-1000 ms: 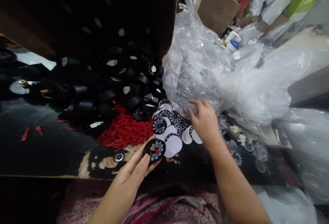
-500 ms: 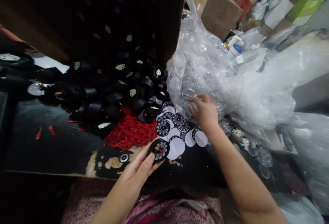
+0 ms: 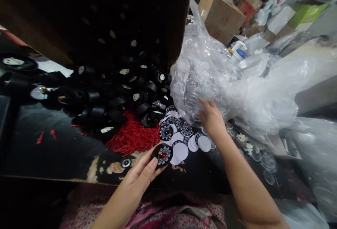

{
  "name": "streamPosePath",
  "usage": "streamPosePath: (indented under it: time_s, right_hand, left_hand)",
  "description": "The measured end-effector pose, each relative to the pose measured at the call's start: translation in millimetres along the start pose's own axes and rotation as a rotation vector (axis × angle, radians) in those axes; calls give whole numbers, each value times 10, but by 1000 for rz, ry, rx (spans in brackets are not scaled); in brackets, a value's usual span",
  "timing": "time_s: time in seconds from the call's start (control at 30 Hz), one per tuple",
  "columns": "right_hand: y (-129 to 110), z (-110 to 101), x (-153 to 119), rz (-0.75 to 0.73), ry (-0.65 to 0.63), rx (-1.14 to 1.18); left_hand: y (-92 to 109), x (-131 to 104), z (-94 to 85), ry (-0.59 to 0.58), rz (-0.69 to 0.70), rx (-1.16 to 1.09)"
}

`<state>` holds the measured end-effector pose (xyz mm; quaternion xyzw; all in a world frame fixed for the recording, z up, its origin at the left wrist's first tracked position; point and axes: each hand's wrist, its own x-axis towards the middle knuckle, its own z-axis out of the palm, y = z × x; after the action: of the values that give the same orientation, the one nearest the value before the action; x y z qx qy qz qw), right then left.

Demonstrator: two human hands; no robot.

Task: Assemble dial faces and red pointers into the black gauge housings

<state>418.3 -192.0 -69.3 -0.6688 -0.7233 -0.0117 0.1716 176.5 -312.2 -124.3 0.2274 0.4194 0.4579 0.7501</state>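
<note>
Table: the black table (image 3: 52, 159), worn to pale patches at its front edge, runs from the left of the frame to the lower right.
Box: a big dark box (image 3: 79, 15) fills the upper left; black cups (image 3: 96, 113) with pale inserts lie heaped inside and before it.
Bag: the clear plastic bag (image 3: 207, 60), right of centre, holds clear round covers (image 3: 192, 94); the film looks soft and slippery, the covers thin, light and easy to scratch; lift one by its rim.
Your hands: apart; your left hand (image 3: 140, 171) is clamped on the dial, thumb on its near side; your right hand (image 3: 213, 120) reaches to the bag, fingers bent; whether it pinches a cover, you cannot tell from here.
Red heap: thin red pointers (image 3: 134, 134), just left of the dial; likely light and easily bent.
Discs: printed and white paper discs (image 3: 180, 152) overlap beside the dial, below centre; probably flimsy.
Dial: the black dial (image 3: 162, 154), lower centre, face up and tilted; likely light and stiff; grip the outer wall, clear of its delicate red needle (image 3: 163, 155).
Ring: a small ring (image 3: 126, 162) lies left of the dial.
</note>
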Motion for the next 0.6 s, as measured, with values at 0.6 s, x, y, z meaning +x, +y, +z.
streamPosePath:
  time_s: [0.6]
  right_hand:
    - [-1070,-115,-866,-215,-86,710]
  left_hand:
    - [90,-48,170,-38,-29,-84]
